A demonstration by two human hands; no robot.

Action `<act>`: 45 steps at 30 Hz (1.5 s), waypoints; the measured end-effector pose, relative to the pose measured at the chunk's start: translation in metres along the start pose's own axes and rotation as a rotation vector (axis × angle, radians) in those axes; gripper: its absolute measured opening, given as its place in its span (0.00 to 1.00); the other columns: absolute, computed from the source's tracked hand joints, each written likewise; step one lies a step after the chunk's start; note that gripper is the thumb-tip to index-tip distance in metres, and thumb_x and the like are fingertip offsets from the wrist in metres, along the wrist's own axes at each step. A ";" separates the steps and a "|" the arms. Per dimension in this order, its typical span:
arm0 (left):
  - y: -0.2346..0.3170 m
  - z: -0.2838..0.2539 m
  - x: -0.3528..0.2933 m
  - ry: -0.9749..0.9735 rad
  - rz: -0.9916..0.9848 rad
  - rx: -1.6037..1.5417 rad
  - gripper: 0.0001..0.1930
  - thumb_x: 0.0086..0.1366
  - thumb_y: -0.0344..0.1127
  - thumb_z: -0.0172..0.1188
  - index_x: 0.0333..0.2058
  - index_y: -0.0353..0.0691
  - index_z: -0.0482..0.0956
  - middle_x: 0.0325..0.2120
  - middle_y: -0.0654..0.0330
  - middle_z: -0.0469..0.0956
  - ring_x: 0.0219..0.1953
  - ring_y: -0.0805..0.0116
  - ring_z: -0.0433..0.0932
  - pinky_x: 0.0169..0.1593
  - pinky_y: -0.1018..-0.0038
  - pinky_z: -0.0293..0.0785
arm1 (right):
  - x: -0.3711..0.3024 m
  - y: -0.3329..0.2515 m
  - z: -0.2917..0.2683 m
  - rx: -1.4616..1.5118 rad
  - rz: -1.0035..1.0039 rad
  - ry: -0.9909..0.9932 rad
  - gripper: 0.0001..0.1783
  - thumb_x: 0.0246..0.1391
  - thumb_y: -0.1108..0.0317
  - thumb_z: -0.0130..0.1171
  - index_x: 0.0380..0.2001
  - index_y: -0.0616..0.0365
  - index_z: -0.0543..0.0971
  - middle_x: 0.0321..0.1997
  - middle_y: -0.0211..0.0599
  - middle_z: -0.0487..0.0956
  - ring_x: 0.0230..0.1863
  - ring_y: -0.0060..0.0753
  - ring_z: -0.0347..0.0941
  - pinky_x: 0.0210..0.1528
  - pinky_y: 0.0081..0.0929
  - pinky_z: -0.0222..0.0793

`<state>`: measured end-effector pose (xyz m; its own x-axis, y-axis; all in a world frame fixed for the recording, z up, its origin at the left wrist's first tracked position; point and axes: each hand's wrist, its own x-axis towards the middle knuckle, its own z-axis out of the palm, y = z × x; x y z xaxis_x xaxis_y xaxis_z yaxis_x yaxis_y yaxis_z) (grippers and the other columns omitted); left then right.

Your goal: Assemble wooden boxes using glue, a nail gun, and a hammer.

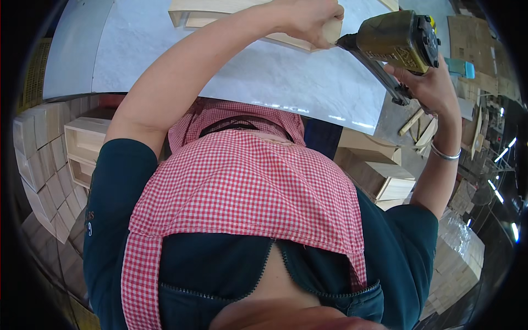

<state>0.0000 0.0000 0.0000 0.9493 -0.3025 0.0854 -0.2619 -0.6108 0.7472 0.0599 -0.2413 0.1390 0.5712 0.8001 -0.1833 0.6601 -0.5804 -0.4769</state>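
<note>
A light wooden open box (212,6) lies on the white marble-patterned tabletop at the far side. Its right end is gripped by my left hand (314,21), whose fingers curl over the wood. Wrapped round the handle of a nail gun (388,38) is my right hand (434,88). The gun has a dark, gold-brown head and a long slanted magazine (379,71). Its nose meets the box's right end, close to my left fingertips; whether it presses on the wood I cannot tell.
The tabletop (231,77) ends just in front of my checked apron. Stacked wooden boxes (49,148) stand at the left, and more boxes (379,170) sit below the table's right side. Scrap wood strips (412,122) lie on the floor at the right. A wrapped stack (456,253) stands at the lower right.
</note>
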 end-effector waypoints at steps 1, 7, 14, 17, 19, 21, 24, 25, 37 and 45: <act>0.001 -0.001 0.000 -0.009 -0.006 0.005 0.23 0.49 0.41 0.71 0.43 0.36 0.80 0.40 0.49 0.80 0.42 0.50 0.79 0.49 0.62 0.76 | -0.001 -0.002 0.001 0.003 0.012 0.014 0.26 0.48 0.62 0.76 0.49 0.60 0.80 0.43 0.42 0.85 0.37 0.36 0.82 0.39 0.29 0.78; 0.009 -0.005 0.001 -0.028 -0.021 0.074 0.23 0.49 0.40 0.72 0.43 0.36 0.80 0.40 0.49 0.80 0.42 0.49 0.79 0.48 0.63 0.76 | -0.012 -0.004 0.006 0.005 0.101 0.092 0.26 0.47 0.64 0.76 0.48 0.61 0.80 0.41 0.42 0.85 0.36 0.36 0.82 0.37 0.27 0.77; -0.011 0.004 -0.005 0.211 0.185 0.340 0.30 0.53 0.44 0.72 0.52 0.35 0.77 0.46 0.46 0.78 0.42 0.48 0.78 0.49 0.65 0.76 | -0.037 0.016 0.016 0.059 0.313 0.371 0.23 0.48 0.66 0.75 0.47 0.63 0.80 0.40 0.41 0.85 0.32 0.34 0.81 0.34 0.24 0.75; -0.001 0.002 -0.036 0.345 0.262 0.428 0.24 0.56 0.42 0.69 0.51 0.43 0.77 0.47 0.57 0.77 0.46 0.59 0.77 0.51 0.69 0.74 | -0.061 0.050 0.021 0.078 0.416 0.363 0.22 0.53 0.67 0.69 0.50 0.63 0.78 0.41 0.44 0.85 0.34 0.38 0.81 0.36 0.29 0.75; 0.010 0.000 -0.069 0.482 0.339 0.518 0.18 0.60 0.39 0.66 0.49 0.52 0.76 0.49 0.67 0.77 0.50 0.69 0.76 0.54 0.73 0.72 | -0.081 0.087 0.034 -0.254 0.442 0.338 0.24 0.54 0.63 0.66 0.53 0.60 0.77 0.37 0.46 0.83 0.31 0.46 0.79 0.36 0.36 0.74; 0.012 0.009 -0.106 0.423 0.312 0.546 0.12 0.60 0.37 0.66 0.43 0.48 0.80 0.44 0.66 0.79 0.49 0.68 0.77 0.52 0.71 0.73 | -0.096 0.121 0.055 -0.315 0.465 0.357 0.25 0.53 0.65 0.64 0.54 0.60 0.76 0.38 0.48 0.83 0.33 0.49 0.79 0.37 0.39 0.74; -0.025 0.030 -0.130 0.428 0.200 0.673 0.11 0.64 0.38 0.62 0.44 0.45 0.80 0.46 0.64 0.79 0.50 0.66 0.77 0.53 0.69 0.73 | -0.108 0.168 0.086 -0.496 0.498 0.387 0.28 0.52 0.69 0.61 0.58 0.62 0.74 0.43 0.56 0.82 0.40 0.59 0.79 0.43 0.46 0.74; -0.029 0.027 -0.128 0.429 0.194 0.677 0.11 0.64 0.38 0.62 0.44 0.45 0.80 0.46 0.64 0.79 0.50 0.66 0.77 0.53 0.69 0.73 | -0.112 0.181 0.093 -0.494 0.492 0.386 0.28 0.52 0.69 0.61 0.58 0.62 0.74 0.43 0.56 0.82 0.40 0.59 0.79 0.43 0.46 0.74; -0.054 0.007 -0.104 0.253 0.018 0.866 0.13 0.71 0.40 0.50 0.45 0.42 0.80 0.38 0.57 0.83 0.47 0.57 0.79 0.51 0.64 0.76 | -0.084 0.131 0.107 -0.534 0.379 0.507 0.28 0.50 0.71 0.65 0.56 0.61 0.75 0.50 0.50 0.79 0.48 0.53 0.76 0.52 0.40 0.72; -0.020 -0.011 -0.087 0.132 -0.254 0.502 0.16 0.69 0.47 0.54 0.40 0.41 0.82 0.38 0.58 0.83 0.40 0.53 0.80 0.47 0.61 0.75 | 0.020 0.014 0.133 -0.177 -0.183 0.579 0.27 0.49 0.75 0.68 0.55 0.60 0.77 0.51 0.44 0.79 0.51 0.45 0.75 0.56 0.35 0.70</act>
<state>-0.0759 0.0464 -0.0151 0.9984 -0.0266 0.0494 -0.0424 -0.9345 0.3535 0.0157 -0.2129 0.0147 0.5801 0.7057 0.4067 0.8145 -0.4977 -0.2981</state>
